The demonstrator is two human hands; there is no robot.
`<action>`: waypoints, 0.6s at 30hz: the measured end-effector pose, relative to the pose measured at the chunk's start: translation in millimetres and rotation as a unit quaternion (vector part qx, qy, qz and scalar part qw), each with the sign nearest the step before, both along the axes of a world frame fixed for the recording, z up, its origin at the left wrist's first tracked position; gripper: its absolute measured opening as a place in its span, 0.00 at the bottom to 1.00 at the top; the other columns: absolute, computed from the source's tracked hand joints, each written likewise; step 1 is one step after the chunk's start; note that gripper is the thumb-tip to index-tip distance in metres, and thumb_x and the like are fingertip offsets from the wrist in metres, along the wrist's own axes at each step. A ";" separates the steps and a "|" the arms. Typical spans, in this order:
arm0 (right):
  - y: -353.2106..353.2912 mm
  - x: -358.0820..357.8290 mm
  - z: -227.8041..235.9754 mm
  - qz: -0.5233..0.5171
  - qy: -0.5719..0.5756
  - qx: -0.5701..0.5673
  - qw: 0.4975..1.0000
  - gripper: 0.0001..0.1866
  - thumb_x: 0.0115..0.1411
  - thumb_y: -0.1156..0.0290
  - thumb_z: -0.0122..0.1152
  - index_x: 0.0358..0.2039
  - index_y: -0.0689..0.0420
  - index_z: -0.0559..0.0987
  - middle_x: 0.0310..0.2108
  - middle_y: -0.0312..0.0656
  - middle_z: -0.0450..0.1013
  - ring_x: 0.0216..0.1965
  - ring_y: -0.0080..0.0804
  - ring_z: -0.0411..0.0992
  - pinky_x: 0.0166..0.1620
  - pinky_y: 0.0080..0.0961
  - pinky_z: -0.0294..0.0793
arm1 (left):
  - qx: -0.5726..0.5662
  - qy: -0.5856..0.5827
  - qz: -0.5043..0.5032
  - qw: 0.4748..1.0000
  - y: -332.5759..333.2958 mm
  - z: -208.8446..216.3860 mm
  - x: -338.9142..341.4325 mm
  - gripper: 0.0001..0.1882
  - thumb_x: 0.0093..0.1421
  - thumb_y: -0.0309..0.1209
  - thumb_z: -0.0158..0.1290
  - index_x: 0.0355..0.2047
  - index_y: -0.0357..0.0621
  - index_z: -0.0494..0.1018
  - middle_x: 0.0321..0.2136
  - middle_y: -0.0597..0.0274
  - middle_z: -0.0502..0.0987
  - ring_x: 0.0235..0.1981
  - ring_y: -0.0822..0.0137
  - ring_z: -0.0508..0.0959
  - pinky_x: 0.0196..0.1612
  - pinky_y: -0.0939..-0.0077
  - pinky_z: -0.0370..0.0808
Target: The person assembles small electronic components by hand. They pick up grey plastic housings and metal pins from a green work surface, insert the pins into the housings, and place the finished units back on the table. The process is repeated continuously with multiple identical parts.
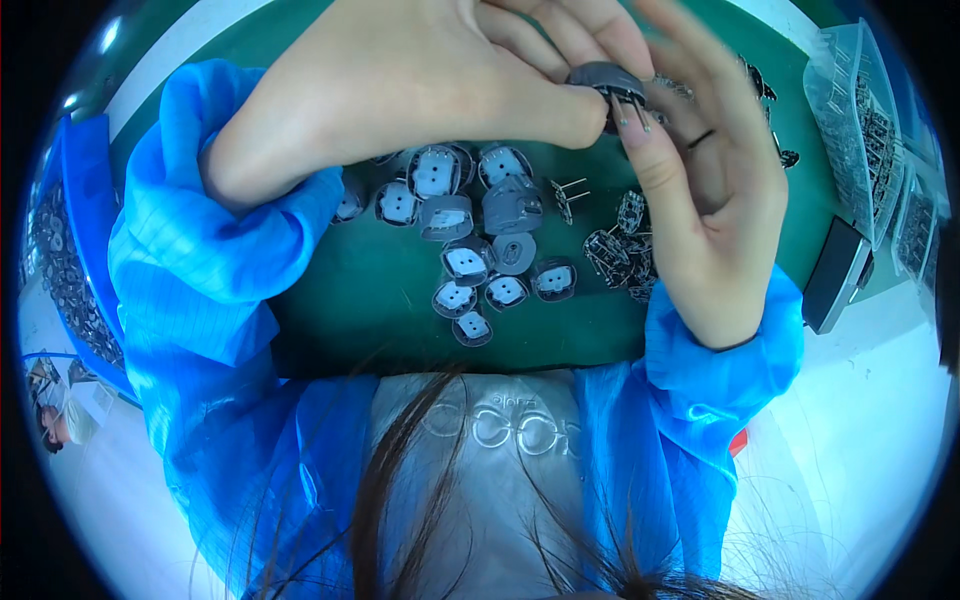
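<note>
My left hand (420, 95) reaches across the far middle of the green mat, its thumb and fingers closed on a dark grey plug housing (605, 73). Two metal pins (629, 110) stick out of that housing toward me. From the other side my right hand (715, 190) curls around, its thumb pressed by the pins; its fingertips are partly hidden. Below the hands lie several grey plug housings with white inserts (466, 262). A loose metal pin piece (568, 200) rests to their right, near a heap of metal pin pieces (615, 255) beside my right wrist.
At the left edge stands a blue bin (92, 200) of small grey parts. Clear plastic bins (850, 90) holding metal pieces are at the right, with a dark flat device (838, 275) nearer me. Another person (70, 422) shows at the far left. The green mat (390, 320) lies beneath.
</note>
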State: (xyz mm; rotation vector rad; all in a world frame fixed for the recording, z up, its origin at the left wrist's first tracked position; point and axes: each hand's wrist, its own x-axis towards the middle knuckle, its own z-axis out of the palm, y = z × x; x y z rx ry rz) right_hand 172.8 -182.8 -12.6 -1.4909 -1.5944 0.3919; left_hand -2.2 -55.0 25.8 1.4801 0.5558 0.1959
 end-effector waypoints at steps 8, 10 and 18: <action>7.2 -16.2 18.5 -0.067 0.182 -0.134 0.972 0.18 0.64 0.83 0.59 0.54 0.69 0.75 0.44 0.46 0.78 0.45 0.31 0.78 0.47 0.23 0.77 | 0.151 -0.086 0.067 0.982 -17.4 -15.2 -2.8 0.15 0.52 0.20 0.64 0.41 0.38 0.78 0.34 0.60 0.82 0.33 0.71 0.82 0.39 0.79 0.78; 19.2 -33.6 41.2 -0.141 0.187 -0.193 0.953 0.17 0.64 0.81 0.61 0.53 0.68 0.76 0.43 0.45 0.79 0.43 0.28 0.78 0.45 0.21 0.77 | 0.201 -0.046 0.065 0.976 -9.7 -19.3 1.3 0.15 0.55 0.23 0.64 0.43 0.39 0.78 0.37 0.62 0.82 0.33 0.70 0.82 0.40 0.77 0.78; -15.1 -0.9 29.4 0.085 -0.079 -0.231 0.966 0.18 0.43 0.77 0.76 0.38 0.58 0.84 0.31 0.37 0.76 0.19 0.23 0.64 0.24 0.23 0.65 | 0.611 0.069 0.163 0.772 114.2 -47.0 -35.7 0.09 0.60 0.26 0.58 0.40 0.35 0.80 0.32 0.54 0.82 0.32 0.60 0.82 0.41 0.69 0.79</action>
